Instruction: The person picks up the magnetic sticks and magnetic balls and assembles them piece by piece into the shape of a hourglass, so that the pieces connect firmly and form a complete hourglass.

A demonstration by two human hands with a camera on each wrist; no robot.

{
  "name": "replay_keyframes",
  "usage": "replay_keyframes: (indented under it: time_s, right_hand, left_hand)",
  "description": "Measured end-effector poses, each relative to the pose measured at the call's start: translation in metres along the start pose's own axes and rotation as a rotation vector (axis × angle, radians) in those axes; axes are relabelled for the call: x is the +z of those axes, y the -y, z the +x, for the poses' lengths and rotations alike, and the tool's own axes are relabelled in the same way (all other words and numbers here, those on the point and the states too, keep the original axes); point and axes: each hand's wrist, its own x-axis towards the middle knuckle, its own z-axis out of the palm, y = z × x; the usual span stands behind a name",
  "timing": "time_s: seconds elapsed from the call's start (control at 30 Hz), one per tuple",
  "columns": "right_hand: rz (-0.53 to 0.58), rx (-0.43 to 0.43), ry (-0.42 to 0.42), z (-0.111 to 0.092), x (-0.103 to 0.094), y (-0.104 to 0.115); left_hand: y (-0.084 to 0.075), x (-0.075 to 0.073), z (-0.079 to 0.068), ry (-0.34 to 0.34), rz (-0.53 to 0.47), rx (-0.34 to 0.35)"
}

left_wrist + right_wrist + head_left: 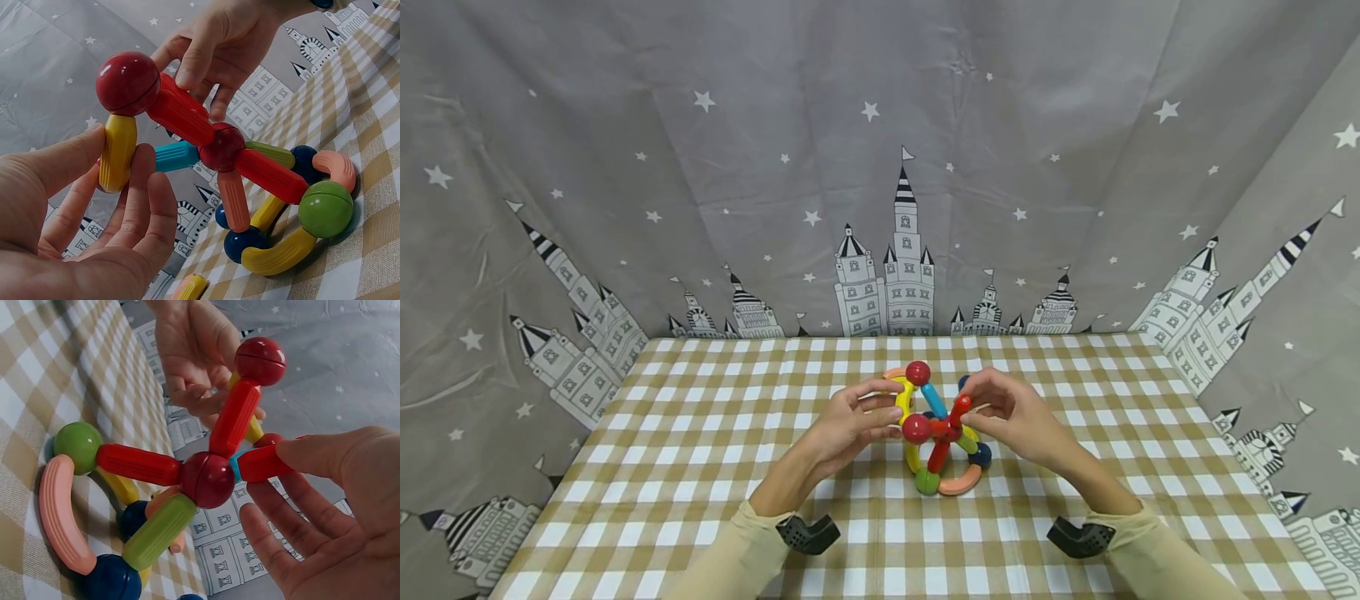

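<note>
A toy structure of colourful rods and balls stands on the cloth. My left hand (838, 425) is at its left side, thumb and fingers around a yellow rod (117, 153) below a red ball (128, 83). From the right, my right hand (1022, 421) pinches a short red rod (264, 464) near the central red ball (207, 479). Two more red rods, a blue rod (933, 401) and a lime-green rod (159, 531) meet around that ball. Lower down are a green ball (927, 481), a curved salmon rod (961, 482) and dark blue balls (112, 578).
The structure's base rests on a table covered by a brown-and-white checked cloth (700, 433). A grey curtain (775, 100) printed with castles and stars hangs behind and at both sides. Black wrist devices (808, 534) sit on both sleeves.
</note>
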Motion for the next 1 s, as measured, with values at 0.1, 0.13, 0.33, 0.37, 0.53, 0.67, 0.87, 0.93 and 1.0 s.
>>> replay_keyframes:
  time_s: [0.1, 0.13, 0.33, 0.37, 0.53, 0.67, 0.87, 0.93, 1.0]
  right_hand:
    - [-0.004, -0.001, -0.005, 0.000, 0.001, -0.001]
    - [-0.003, -0.003, -0.006, 0.000, 0.001, -0.002]
    - [-0.010, -0.023, -0.013, 0.000, 0.003, -0.003]
    - [-0.011, -0.026, -0.013, 0.000, 0.003, -0.003]
    - [-0.013, -0.025, -0.008, 0.000, 0.002, -0.003]
    - [-0.019, -0.026, 0.028, 0.000, -0.002, -0.004]
    - [-0.002, -0.051, 0.047, 0.005, -0.021, -0.017]
    - [-0.014, -0.041, 0.022, 0.008, -0.027, -0.024]
    - [-0.041, -0.021, -0.006, 0.010, -0.032, -0.032]
  left_hand:
    - [-0.001, 0.000, 0.000, 0.002, 0.003, 0.002]
    - [-0.001, 0.000, 0.000, 0.003, 0.003, 0.003]
    - [-0.002, 0.001, -0.002, 0.003, 0.004, 0.008]
    - [-0.002, 0.001, -0.002, 0.002, 0.006, 0.008]
    - [-0.002, 0.001, -0.002, 0.001, 0.008, 0.005]
    - [-0.002, 0.002, -0.003, -0.004, 0.003, 0.004]
    - [-0.002, 0.003, -0.004, -0.011, 0.002, 0.002]
    - [-0.002, 0.003, -0.004, -0.010, 0.003, 0.003]
    - [-0.002, 0.003, -0.004, -0.008, 0.005, 0.005]
